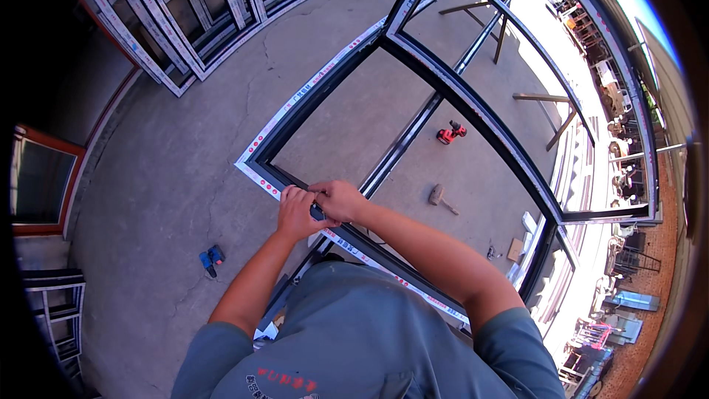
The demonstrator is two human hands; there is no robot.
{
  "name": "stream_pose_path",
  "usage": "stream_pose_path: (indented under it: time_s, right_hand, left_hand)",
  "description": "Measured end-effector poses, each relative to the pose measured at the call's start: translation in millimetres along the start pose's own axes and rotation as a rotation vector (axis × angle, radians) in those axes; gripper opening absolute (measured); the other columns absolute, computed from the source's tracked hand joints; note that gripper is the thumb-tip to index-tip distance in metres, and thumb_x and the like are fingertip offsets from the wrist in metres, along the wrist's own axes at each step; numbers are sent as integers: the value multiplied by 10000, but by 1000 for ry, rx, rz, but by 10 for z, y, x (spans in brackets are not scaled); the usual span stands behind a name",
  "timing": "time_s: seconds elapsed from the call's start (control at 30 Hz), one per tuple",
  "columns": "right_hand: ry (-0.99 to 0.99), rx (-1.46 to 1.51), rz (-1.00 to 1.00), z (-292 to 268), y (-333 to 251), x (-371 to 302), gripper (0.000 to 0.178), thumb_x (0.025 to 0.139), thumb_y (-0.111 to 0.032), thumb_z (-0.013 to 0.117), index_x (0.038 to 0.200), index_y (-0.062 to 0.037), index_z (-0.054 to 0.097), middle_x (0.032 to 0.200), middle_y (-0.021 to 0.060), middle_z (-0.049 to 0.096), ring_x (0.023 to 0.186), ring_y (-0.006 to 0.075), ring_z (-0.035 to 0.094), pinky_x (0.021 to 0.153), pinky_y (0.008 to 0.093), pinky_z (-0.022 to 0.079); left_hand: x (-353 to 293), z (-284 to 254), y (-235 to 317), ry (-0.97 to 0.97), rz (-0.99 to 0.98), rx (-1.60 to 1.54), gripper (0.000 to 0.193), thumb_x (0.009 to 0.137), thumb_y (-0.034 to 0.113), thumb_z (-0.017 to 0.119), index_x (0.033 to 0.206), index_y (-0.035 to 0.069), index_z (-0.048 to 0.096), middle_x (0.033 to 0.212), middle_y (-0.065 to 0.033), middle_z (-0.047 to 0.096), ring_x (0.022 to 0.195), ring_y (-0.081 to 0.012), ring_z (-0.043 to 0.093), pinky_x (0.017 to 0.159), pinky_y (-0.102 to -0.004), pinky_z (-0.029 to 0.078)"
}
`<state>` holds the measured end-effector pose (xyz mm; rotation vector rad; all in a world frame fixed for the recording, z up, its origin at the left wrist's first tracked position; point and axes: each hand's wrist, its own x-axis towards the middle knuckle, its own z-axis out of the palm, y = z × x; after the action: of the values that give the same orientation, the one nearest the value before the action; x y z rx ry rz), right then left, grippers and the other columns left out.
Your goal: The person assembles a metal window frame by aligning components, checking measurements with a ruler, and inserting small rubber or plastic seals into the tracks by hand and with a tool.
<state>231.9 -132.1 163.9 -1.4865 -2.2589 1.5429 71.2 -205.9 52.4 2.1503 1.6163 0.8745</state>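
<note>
A big concrete floor [170, 170] fills the view. On it stands a large black window frame [473, 107] with white tape strips along its edges, running from 12 o'clock down to 5 o'clock. More window frames [185, 22] lean at 11 o'clock. The person's 2 hands meet at the middle, on the near rail of the black frame. The left hand [295, 214] rests on the rail with its fingers bent over it. The right hand [340, 199] has its fingers pinched on a small dark part [317, 212] on the rail. A red drill [451, 132] lies at 2 o'clock, a hammer [441, 198] at 3 o'clock, and a small blue tool [210, 258] at 8 o'clock.
</note>
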Motion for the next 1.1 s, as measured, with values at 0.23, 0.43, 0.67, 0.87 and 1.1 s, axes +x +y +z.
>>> stream_pose_path:
  time_s: [0.23, 0.43, 0.67, 0.87, 1.1]
  right_hand:
    - [34, -679, -715, -318, 74, -140, 348, 786, -149, 766, 1127, -79, 742, 1102, 99, 684, 1053, 316, 672, 920, 447, 556]
    - [64, -762, -644, -104, -22, 16, 258, 791, -245, 776, 972, -76, 702, 952, 82, 666, 893, 315, 706, 786, 448, 574]
    - [169, -714, -360, 118, -100, 150, 260, 848, -259, 683, 1012, -58, 691, 916, 159, 740, 799, 372, 744, 669, 495, 585]
    - [202, -492, 0, 129, -174, 339, 335, 885, -261, 639, 1137, -42, 676, 940, 242, 752, 852, 425, 740, 739, 536, 587]
    - [69, -529, -256, -189, -220, 111, 501, 891, -311, 734, 1337, -90, 681, 1165, 197, 730, 1096, 408, 697, 898, 511, 566]
  left_hand:
    - [-10, 79, 1, -3, -9, 93, 613, 681, 563, 895, 982, 72, 683, 976, -96, 647, 1101, -319, 581, 1130, -533, 356]
    - [-66, 246, -77, 15, -63, 113, 435, 674, 352, 844, 982, 86, 689, 976, -100, 649, 1101, -316, 589, 1103, -517, 381]
    - [2, 202, 12, -14, -89, 151, 398, 684, 326, 812, 999, 102, 717, 1015, -104, 681, 1097, -321, 601, 1084, -507, 384]
    - [-38, 170, -3, 106, -56, 88, 352, 754, 413, 805, 890, 104, 706, 943, -102, 679, 1072, -324, 604, 1073, -516, 386]
    - [-64, 165, -2, 106, -59, 118, 343, 758, 385, 799, 929, 104, 698, 955, -98, 681, 1047, -317, 611, 1062, -494, 382]
